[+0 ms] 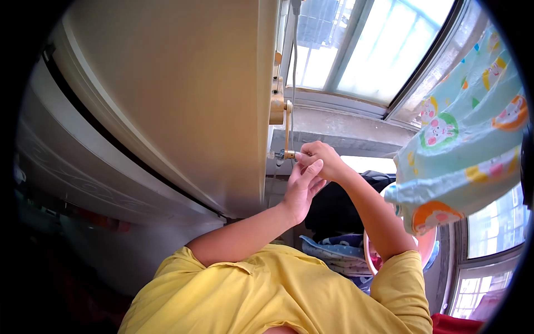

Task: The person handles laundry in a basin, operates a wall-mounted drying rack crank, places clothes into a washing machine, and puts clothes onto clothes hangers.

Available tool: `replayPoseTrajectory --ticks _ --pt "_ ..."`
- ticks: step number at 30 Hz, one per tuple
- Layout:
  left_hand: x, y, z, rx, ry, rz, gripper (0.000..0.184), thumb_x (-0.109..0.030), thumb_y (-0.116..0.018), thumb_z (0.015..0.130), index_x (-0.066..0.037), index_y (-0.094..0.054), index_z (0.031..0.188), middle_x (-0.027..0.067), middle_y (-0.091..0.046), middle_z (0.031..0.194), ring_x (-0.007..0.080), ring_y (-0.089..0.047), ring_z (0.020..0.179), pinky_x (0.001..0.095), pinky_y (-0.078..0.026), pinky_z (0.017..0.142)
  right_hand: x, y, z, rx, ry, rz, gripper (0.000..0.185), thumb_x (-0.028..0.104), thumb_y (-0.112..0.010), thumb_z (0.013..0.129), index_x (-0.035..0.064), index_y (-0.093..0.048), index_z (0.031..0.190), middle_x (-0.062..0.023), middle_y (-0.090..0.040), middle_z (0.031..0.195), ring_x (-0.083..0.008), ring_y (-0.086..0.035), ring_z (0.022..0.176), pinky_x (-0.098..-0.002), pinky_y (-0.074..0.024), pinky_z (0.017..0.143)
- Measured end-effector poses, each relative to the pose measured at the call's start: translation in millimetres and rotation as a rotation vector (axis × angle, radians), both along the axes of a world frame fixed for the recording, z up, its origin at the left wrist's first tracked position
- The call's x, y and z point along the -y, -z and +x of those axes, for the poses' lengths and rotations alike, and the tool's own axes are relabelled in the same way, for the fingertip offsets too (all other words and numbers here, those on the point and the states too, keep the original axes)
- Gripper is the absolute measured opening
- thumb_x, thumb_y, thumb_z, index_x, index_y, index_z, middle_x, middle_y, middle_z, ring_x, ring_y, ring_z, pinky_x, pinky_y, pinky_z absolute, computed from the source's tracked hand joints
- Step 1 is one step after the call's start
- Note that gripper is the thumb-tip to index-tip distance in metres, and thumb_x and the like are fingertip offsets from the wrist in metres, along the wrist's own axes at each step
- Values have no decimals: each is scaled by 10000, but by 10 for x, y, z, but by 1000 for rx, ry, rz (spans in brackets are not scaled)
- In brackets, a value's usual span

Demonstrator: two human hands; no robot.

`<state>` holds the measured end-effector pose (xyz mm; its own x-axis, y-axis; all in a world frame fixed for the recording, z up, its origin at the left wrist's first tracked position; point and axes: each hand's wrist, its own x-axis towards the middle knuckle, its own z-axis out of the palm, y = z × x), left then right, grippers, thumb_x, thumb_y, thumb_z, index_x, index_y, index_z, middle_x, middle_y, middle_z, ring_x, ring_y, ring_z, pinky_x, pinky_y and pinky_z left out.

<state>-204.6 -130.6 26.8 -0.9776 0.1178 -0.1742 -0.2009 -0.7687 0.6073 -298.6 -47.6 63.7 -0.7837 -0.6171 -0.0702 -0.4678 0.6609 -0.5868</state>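
Note:
My left hand (301,192) is raised with its thumb and fingers apart, and nothing shows in it. Just above it and touching or overlapping it, my right hand (321,160) has its fingers curled in. The right fingertips are at the right end of a small brass fitting (288,154) beside the wall panel's edge. What they hold, if anything, is hidden. A thin tan tube (287,125) runs up from the fitting to a beige bracket (277,103).
A large beige panel (167,83) fills the left. Behind my right forearm are dark cloth (334,209), folded fabrics (339,250) and a pink basin (425,245). A patterned light-blue cloth (461,145) hangs at the right, near windows (384,50).

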Motion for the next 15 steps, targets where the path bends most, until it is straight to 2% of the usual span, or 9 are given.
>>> replayPoseTrajectory --ticks 1,7,11,13,15 --pt "14 53 -54 3 -1 1 520 -381 -631 835 -194 -373 1246 -23 -473 1128 103 -472 1040 300 -363 928 16 51 -43 16 18 -6 329 300 -554 834 -9 -604 729 -163 -600 654 -325 -581 635 -400 -458 613" --pt "65 213 -419 91 -60 -80 494 -418 -623 840 -179 -415 1219 -38 -479 1079 97 -479 947 277 -385 879 111 378 -464 14 51 -23 305 296 -561 830 10 -631 750 -143 -637 690 -298 -609 661 -387 -473 640" --pt "56 269 -712 106 -122 -92 482 -417 -610 852 -174 -422 1224 -42 -481 1081 89 -478 941 269 -384 857 184 523 -824 5 38 -22 300 297 -564 831 16 -639 760 -136 -649 702 -284 -623 667 -373 -480 645" --pt "52 235 -858 82 -188 -84 480 -421 -604 858 -170 -434 1229 -47 -481 1097 82 -473 929 256 -378 832 226 506 -971 -13 52 -78 358 352 -560 827 16 -620 716 -184 -612 684 -378 -587 688 -443 -458 633" --pt "50 218 -1001 88 -222 -92 491 -423 -603 858 -171 -432 1243 -50 -482 1102 81 -466 936 251 -368 834 274 466 -1115 -4 56 -81 358 353 -566 822 16 -620 714 -184 -611 685 -376 -588 690 -441 -458 633"
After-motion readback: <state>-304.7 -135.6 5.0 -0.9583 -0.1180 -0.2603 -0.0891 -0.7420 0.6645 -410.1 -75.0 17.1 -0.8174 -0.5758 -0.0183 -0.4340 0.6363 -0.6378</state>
